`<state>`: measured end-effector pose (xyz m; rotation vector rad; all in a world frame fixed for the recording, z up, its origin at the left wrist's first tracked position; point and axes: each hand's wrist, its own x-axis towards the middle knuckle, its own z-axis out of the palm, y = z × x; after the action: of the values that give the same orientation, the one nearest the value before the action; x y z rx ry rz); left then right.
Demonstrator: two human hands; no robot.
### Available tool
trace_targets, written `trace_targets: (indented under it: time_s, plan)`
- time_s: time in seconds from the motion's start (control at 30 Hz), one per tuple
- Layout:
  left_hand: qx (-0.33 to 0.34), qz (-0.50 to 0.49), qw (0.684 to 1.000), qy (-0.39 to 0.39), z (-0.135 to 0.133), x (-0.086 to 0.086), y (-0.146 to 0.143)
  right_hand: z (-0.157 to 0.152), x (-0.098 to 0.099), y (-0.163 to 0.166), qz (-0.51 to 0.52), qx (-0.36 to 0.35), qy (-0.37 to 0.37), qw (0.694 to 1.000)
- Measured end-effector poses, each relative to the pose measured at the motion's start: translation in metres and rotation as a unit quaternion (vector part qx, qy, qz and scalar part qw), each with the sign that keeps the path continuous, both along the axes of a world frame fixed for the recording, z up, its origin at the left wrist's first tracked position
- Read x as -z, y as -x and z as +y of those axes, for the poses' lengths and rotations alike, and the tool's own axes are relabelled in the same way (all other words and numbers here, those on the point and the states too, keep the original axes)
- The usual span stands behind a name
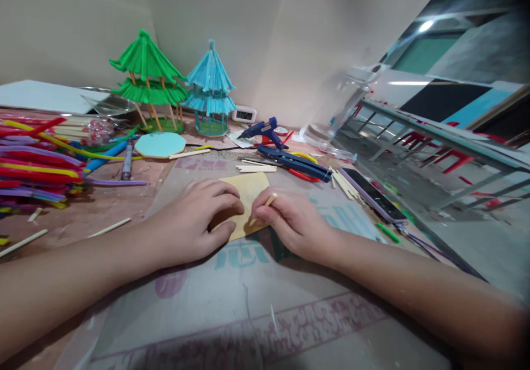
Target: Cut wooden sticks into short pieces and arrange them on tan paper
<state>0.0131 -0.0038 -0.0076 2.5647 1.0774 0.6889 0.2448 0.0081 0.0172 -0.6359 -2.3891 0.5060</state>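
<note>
A yellow-tan square sheet (249, 185) lies on the table between both hands. With its fingers curved and the thumb apart, my left hand (209, 212) rests at the sheet's left side and holds nothing. My right hand (296, 223) is closed in a pinch around a short pale wooden stick (271, 199) over the sheet's right edge. The stick's upper end pokes out above the fingers; its lower part is mostly hidden. Just beyond the sheet, several cut wooden sticks (256, 168) lie in a small pile.
Blue cutters (293, 163) and a glue gun (265, 131) lie behind the sheet. Green (144, 55) and blue pagoda models (211, 74) stand at the back. Pipe cleaners (39, 174) crowd the left; a phone (372, 193) and a clear jar (337, 105) are right.
</note>
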Motion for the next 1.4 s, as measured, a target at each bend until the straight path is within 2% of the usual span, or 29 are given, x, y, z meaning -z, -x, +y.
trace_targets:
  time_s: [0.17,0.3,0.47,0.63,0.8,0.97,1.13,1.27,1.4]
  plan:
    - [0.005,0.009,1.0,0.009,0.002,0.001,0.0,0.003,0.0,0.005,-0.051,-0.027,-0.046,0.997]
    - [-0.005,0.018,1.0,0.012,0.002,-0.001,0.0,0.009,0.0,0.002,-0.091,0.02,-0.076,0.993]
    - [0.005,0.019,1.0,0.006,0.002,0.0,-0.001,0.007,0.0,0.0,-0.067,-0.021,-0.049,0.996]
    - [-0.009,0.026,1.0,0.008,0.002,-0.001,-0.002,0.01,-0.001,-0.003,-0.086,0.047,-0.052,0.994]
    - [0.002,0.018,1.0,0.002,0.002,-0.001,-0.001,0.008,-0.003,0.0,-0.081,-0.007,-0.045,0.996]
    - [-0.011,0.026,1.0,0.009,0.001,0.0,-0.002,0.01,-0.005,-0.002,-0.137,0.053,-0.081,0.986]
    - [-0.003,0.021,1.0,-0.004,0.001,0.001,-0.002,0.01,-0.004,-0.001,-0.108,-0.007,-0.045,0.993]
    - [-0.008,0.026,1.0,0.003,0.002,0.001,-0.001,0.01,-0.005,-0.003,-0.133,0.033,-0.088,0.987]
    - [0.004,0.018,1.0,-0.002,0.001,0.001,-0.001,0.008,-0.006,-0.002,-0.12,-0.019,-0.081,0.989]
